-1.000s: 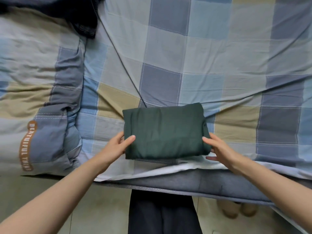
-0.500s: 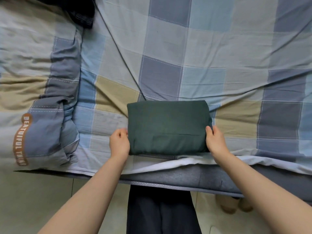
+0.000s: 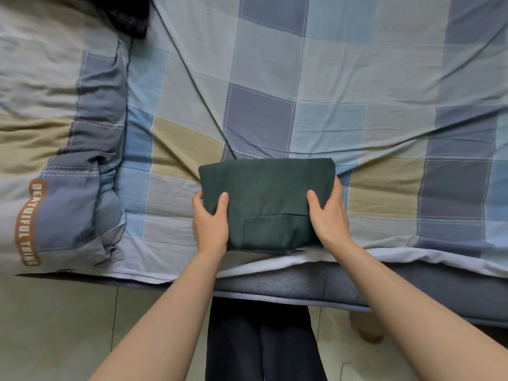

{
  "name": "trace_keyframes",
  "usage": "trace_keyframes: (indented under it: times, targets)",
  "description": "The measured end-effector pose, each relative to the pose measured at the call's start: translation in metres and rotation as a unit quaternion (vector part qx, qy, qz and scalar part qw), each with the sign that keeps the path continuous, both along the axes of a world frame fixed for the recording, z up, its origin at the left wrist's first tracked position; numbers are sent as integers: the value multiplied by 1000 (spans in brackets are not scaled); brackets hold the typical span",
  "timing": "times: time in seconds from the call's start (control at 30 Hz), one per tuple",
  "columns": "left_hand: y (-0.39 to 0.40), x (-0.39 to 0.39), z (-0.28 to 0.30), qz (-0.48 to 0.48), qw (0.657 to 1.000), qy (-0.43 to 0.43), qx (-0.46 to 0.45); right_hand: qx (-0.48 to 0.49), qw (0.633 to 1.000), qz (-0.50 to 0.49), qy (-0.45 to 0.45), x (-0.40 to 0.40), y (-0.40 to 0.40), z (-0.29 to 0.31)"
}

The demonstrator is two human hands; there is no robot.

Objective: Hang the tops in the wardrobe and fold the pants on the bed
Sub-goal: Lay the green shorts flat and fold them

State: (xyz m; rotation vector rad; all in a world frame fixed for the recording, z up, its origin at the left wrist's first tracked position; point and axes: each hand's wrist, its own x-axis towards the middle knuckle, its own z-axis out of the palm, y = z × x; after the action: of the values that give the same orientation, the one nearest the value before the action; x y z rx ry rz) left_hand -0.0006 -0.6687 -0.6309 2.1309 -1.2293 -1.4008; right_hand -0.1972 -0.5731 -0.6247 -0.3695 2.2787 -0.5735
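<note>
Dark green pants [image 3: 268, 199], folded into a compact rectangle with a pocket seam facing up, lie near the front edge of the bed [image 3: 357, 78]. My left hand [image 3: 210, 220] grips the left side of the bundle, thumb on top and fingers underneath. On the right side my right hand [image 3: 328, 215] holds the bundle the same way. Both hands clasp the folded pants between them.
A bunched checked quilt [image 3: 68, 160] with an orange label lies at the left of the bed. Dark clothing [image 3: 127, 15] sits at the top left. Below the mattress edge are the tiled floor [image 3: 55, 325] and my dark trousers.
My hands went from resting beside the folded pants to gripping both of its sides, thumbs now on top. The bundle's pocket face now shows.
</note>
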Motion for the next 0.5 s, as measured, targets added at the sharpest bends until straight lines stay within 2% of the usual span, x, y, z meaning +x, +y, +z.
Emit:
trace_keyframes:
  times: [0.1,0.2,0.37,0.5]
  targets:
    - [-1,5,13,18,1000,-8,-9,-29,999,-31,-18,-4,6,17]
    - [4,7,42,33,999,21,-17,-52,997,-46,-23,-5,15,45]
    - [18,7,133,8,993,91,-77,-111,993,-42,15,-5,33,135]
    - [26,0,224,-47,987,97,-116,-140,987,-28,68,-10,48,228]
